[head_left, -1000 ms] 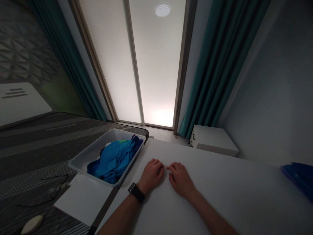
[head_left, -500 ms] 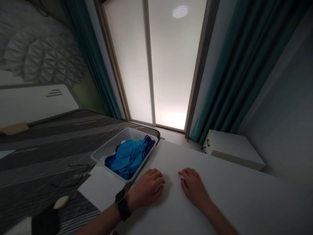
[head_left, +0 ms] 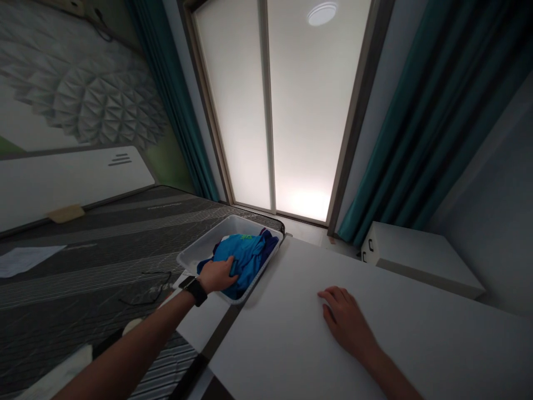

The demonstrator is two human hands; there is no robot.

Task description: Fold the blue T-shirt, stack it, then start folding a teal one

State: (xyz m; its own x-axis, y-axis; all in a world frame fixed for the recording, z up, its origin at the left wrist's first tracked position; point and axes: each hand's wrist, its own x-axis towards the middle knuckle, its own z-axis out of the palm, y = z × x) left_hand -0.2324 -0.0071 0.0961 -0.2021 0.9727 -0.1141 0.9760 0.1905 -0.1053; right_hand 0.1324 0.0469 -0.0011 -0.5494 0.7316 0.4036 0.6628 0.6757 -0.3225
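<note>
A blue garment (head_left: 245, 253) with green lettering lies crumpled in a white plastic basket (head_left: 194, 250); darker blue fabric shows along its right side. My left hand (head_left: 219, 273), with a black watch (head_left: 194, 289) on the wrist, reaches over the basket's near side and touches the blue cloth. Its thumb and forefinger are apart; the other fingers are partly hidden. On the white tabletop (head_left: 287, 333), my right hand (head_left: 345, 319) rests with loosely bent fingers apart and nothing in it.
The basket stands at the table's left edge, partly over a dark striped mattress (head_left: 137, 239). White sheets of paper (head_left: 29, 260) and a black cord (head_left: 154, 289) lie on the mattress. A white cabinet (head_left: 425, 255) stands beyond the table, near teal curtains (head_left: 400, 150).
My left hand has moved left from the tabletop into the basket, onto the blue garment. My right hand stays on the table. The view has swung slightly left.
</note>
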